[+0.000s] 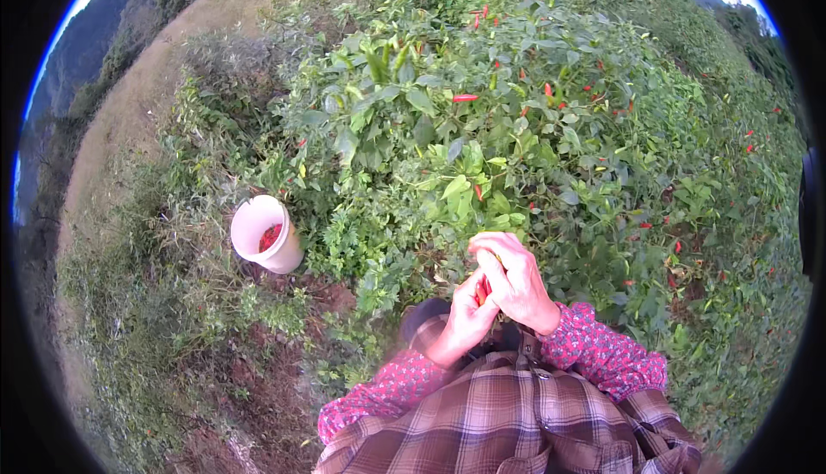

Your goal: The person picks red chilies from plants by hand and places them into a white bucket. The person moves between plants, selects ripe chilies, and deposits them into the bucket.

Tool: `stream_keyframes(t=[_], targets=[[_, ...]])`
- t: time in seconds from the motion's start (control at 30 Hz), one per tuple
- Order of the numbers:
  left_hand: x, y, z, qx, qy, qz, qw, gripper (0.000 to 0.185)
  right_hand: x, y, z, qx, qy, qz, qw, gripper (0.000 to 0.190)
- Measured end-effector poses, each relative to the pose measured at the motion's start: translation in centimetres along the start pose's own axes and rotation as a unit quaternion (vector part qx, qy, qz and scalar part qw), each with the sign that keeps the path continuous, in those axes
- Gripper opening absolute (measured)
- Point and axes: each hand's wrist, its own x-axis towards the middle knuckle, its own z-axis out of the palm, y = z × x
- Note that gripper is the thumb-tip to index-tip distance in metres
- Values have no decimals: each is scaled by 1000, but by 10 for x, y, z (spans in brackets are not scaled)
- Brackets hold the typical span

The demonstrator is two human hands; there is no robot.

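Observation:
My left hand (pixel 466 319) is cupped in front of my body around a few red chili peppers (pixel 481 292). My right hand (pixel 516 280) is bent over it, fingers curled and the two hands touching. A small yellowish bit shows by the right thumb, too little to name. The right palm is hidden, so I cannot tell what those fingers hold. Just beyond the hands grow leafy chili plants (pixel 464 193) with red and green peppers. One bright red chili pepper (pixel 464 98) stands out among the leaves farther off.
A white plastic bucket (pixel 284 256) with red chilies (pixel 271 236) at its bottom sits tilted among weeds to the left. Dry brown ground (pixel 264 371) shows at lower left. Dense chili foliage (pixel 697 203) spreads to the right, and pale dry grass (pixel 122 125) borders the plot.

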Motion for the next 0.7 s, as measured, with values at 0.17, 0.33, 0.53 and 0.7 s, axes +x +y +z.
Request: stream_keyframes(t=[0.17, 0.33, 0.53, 0.7], targets=[[1, 30, -77, 61, 49, -44, 996, 25, 29, -9, 72, -22, -57, -34, 998, 26], [-17, 50, -117, -167, 55, -184, 967, 4, 39, -33, 108, 109, -152, 62, 980, 38], [-39, 41, -137, -257, 95, -217, 937, 32, 41, -33, 113, 189, -229, 138, 945, 30], [-31, 59, -151, -210, 54, -236, 947, 27, 46, -36, 125, 169, -209, 166, 949, 30]])
